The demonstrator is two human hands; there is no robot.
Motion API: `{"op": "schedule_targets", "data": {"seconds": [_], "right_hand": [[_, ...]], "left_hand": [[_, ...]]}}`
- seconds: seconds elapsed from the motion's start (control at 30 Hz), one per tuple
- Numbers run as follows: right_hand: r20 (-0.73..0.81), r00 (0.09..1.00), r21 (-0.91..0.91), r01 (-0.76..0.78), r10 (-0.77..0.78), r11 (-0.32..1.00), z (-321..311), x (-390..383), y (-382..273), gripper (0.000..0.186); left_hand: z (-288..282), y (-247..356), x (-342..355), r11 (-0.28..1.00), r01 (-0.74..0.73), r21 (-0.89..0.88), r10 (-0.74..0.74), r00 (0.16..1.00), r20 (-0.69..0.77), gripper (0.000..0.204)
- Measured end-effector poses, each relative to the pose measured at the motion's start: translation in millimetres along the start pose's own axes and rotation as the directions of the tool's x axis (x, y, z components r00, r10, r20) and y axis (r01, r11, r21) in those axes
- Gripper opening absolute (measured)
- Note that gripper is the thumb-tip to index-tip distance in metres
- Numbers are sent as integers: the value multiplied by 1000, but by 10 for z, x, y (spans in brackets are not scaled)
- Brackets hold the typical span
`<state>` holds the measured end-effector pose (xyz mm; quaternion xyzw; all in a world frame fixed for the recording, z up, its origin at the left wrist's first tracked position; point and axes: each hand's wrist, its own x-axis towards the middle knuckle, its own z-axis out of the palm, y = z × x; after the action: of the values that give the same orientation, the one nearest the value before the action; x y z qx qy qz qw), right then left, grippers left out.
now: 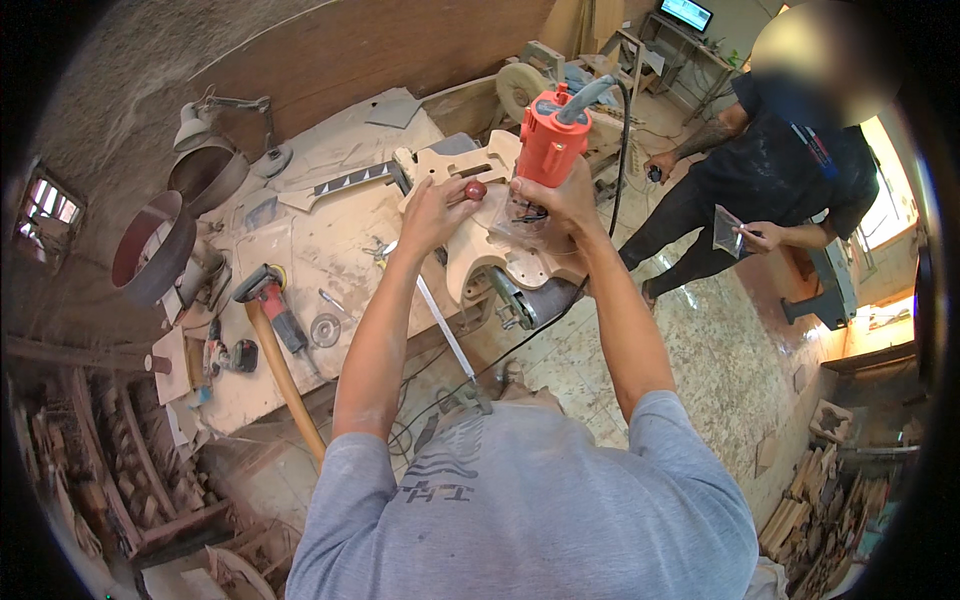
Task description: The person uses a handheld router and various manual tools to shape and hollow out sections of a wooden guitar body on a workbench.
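Note:
An orange-red hand router point(549, 143) stands upright on a pale wooden guitar-shaped body point(490, 230) lying on the workbench point(300, 250). My right hand point(562, 200) wraps around the router's lower part near its clear base. My left hand point(432, 210) holds the router's round dark-red side knob point(475, 189). A black cable point(620, 150) runs from the router's top down past the bench edge.
A red angle grinder point(272, 305), a long wooden handle point(285, 380) and small tools lie on the dusty bench. Metal bowls point(150, 245) and a lamp point(200, 120) stand at the left. Another person in black point(780, 170) stands at the right holding a small clear bag. Scrap wood point(820, 500) is piled on the floor.

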<state>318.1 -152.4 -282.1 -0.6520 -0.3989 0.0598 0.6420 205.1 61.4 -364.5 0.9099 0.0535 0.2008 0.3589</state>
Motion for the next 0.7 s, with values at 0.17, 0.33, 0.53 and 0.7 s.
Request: {"op": "schedule_targets", "data": {"seconds": [0.17,0.33,0.53,0.7], "right_hand": [[-28,998,-36,56,-57,998,5,-2,-29,71],[26,999,8,-36,36,999,-8,-7,-53,71],[-11,996,-96,86,-88,992,-31,18,14,73],[14,999,-9,-40,40,999,-13,-21,12,74]], "left_hand": [[-18,49,5,999,-21,37,21,1000,-2,40],[-30,47,-4,1000,7,17,-7,1000,-1,39],[-42,68,16,999,14,42,-14,1000,20,40],[-74,76,-9,1000,16,9,-17,1000,25,44]]}}
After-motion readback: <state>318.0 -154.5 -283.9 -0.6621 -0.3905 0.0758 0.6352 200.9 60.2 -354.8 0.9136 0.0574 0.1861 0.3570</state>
